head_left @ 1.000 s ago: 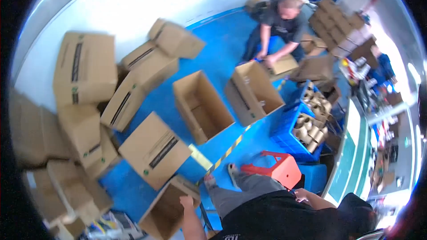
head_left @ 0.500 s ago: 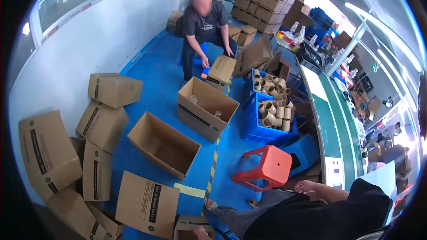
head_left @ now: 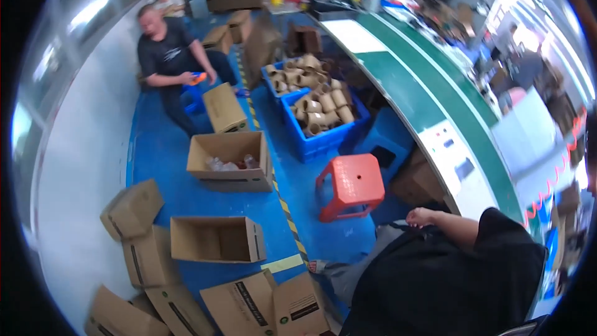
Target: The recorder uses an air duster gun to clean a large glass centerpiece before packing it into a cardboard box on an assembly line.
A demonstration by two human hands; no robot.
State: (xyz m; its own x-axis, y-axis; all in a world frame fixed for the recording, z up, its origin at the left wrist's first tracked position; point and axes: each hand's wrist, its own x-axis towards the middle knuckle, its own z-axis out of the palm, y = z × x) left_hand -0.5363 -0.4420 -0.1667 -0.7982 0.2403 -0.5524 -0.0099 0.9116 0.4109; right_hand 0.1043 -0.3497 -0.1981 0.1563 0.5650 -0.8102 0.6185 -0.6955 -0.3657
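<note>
**Orange stool [head_left: 351,182] now nearest the right hand [head_left: 423,216]**

The orange stool stands upright on the blue floor [head_left: 161,162], between the blue crate [head_left: 323,144] of cardboard tubes [head_left: 323,102] and the person's own lap, just beside the long green desk [head_left: 398,81]. A second ago the view looked down on a scatter of cartons with the stool low in the picture. Since then the head has swung round, so the stool sits near the middle and the desk runs up the right side.

The right hand rests on the grey trouser leg, near the stool but not touching it. Its fingers are curled under, and the hand is too small in the picture to tell whether the grip is closed on anything. It lay in much the same place half a second ago. The left hand, which reached towards an open carton at the lower edge a second ago, is out of the picture now.

By the look of it, no handling is under way at this moment: neither hand meets a carton. The closed cartons [head_left: 298,305] lie at the lower edge beside the person's knee. An empty open carton [head_left: 214,239] lies on its side further left, and another open carton [head_left: 230,149] holds a few clear items. Beyond it a co-worker [head_left: 168,50] crouches over a carton of their own, well apart from the person.
</note>
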